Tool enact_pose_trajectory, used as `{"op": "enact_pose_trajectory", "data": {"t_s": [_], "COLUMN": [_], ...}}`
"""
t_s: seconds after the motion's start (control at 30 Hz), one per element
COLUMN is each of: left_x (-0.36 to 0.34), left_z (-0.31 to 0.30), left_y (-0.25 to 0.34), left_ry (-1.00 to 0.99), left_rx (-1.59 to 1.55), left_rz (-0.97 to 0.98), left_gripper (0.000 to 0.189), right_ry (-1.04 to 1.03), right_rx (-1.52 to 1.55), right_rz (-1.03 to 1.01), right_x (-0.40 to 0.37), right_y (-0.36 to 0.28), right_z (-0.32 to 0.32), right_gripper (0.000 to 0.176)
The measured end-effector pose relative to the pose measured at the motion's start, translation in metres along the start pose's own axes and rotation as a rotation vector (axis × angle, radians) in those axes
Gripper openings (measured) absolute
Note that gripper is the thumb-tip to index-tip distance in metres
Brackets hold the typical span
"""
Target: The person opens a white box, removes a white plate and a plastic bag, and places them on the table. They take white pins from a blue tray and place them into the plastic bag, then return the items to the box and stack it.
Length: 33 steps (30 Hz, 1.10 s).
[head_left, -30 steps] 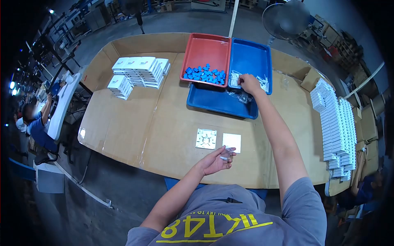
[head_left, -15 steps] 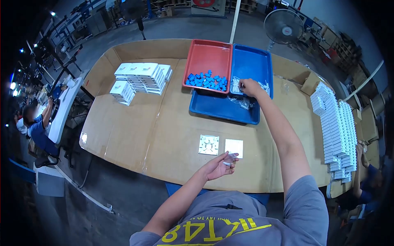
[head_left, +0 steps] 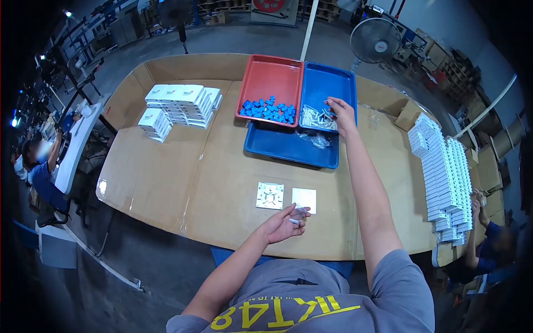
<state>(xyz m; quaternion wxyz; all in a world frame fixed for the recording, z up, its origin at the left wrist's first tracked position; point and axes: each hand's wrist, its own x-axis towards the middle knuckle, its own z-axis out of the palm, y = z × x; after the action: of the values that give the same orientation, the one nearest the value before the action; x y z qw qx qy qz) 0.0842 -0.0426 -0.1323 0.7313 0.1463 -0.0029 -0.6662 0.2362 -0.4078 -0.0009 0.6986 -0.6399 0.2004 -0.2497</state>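
White pegs (head_left: 316, 118) are heaped at the near end of the upright blue tray (head_left: 330, 77), close to the far edge of the cardboard surface (head_left: 222, 188). The right hand (head_left: 341, 112) is over that tray's right side, fingers bent, but I can't tell how tight the grip is or if there's anything in it. The left hand (head_left: 282, 225) is palm up near the middle of the near edge, loosely curled around 1 white peg (head_left: 295, 221) plus some see-through bit too small to make out.

Just past that hand there are 2 squares lying side by side: a white frame (head_left: 270, 195) with cutouts on the left, and a plain white plate (head_left: 304, 198) on the right, partly behind the fingers. The red tray (head_left: 273, 75) sits left of the upright blue tray with a bunch of blue pieces (head_left: 269, 111) at its near end. The sideways blue tray (head_left: 280, 146) is on the near side of those 2, and it's got crumpled clear plastic (head_left: 319, 141) inside. White stacks (head_left: 180, 104) stand toward the far left corner, and a longer white stack (head_left: 444, 177) runs along the right edge.
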Motion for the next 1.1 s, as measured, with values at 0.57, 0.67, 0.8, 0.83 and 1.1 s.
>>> {"op": "enact_pose_trajectory", "data": {"t_s": [0.57, 0.67, 0.8, 0.83, 1.1], "left_x": [0.004, 0.003, 0.003, 0.003, 0.004], "left_z": [-0.011, -0.008, -0.007, -0.008, -0.009], "left_y": [-0.003, -0.004, -0.005, -0.006, -0.006], "left_ry": [-0.057, -0.032, -0.043, -0.043, -0.050], "left_rx": [-0.024, 0.016, 0.053, 0.063, 0.171], "left_rz": [0.021, 0.026, 0.034, 0.030, 0.027], "left_gripper": [0.048, 0.047, 0.048, 0.047, 0.040], "right_ry": [-0.350, -0.467, -0.558, -0.587, -0.877], "right_rx": [-0.193, -0.333, -0.511, -0.534, -0.549], "right_rz": [0.211, 0.156, 0.172, 0.180, 0.116], "right_x": [-0.293, -0.290, -0.287, -0.284, -0.258], "right_y": [0.045, 0.037, 0.018, 0.016, 0.021], "right_z": [-0.011, -0.023, -0.026, -0.026, -0.023], "right_gripper": [0.014, 0.013, 0.012, 0.012, 0.015]}}
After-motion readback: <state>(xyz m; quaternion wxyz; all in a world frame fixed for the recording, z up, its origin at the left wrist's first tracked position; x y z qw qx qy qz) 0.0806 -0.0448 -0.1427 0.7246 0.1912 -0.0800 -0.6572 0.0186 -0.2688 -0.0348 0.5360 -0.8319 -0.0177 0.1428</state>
